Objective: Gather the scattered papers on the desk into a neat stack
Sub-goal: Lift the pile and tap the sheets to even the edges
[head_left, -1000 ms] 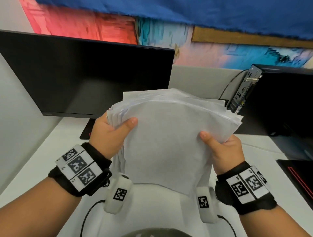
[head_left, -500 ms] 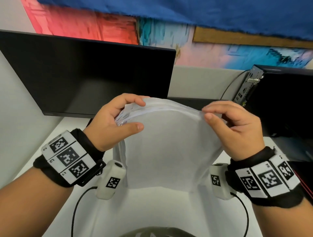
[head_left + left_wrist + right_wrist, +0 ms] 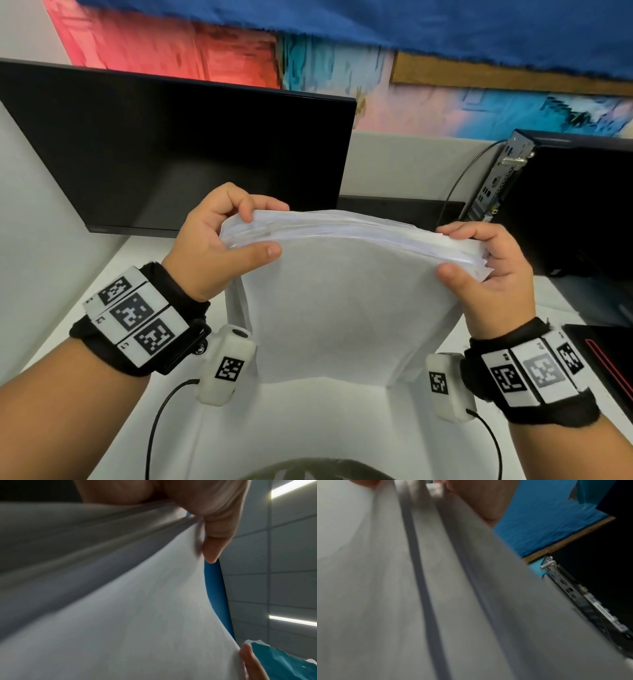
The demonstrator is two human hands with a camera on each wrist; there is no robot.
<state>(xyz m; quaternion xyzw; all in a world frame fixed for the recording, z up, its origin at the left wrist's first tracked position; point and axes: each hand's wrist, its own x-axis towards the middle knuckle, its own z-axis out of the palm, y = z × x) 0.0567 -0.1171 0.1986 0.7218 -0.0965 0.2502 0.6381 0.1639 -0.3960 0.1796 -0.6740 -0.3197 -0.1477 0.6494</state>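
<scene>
Each hand (image 3: pixel 209 246) (image 3: pixel 493 274) grips the papers' (image 3: pixel 342 308) top edge.

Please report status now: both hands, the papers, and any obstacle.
Left hand and right hand pinch top corners of paper stack. Stack upright, bottom edge on desk, top edges still uneven. Monitor behind, no obstruction.

Dark monitor (image 3: pixel 171 147) (screen off) at left, black computer tower (image 3: pixel 575 205) at right
</scene>
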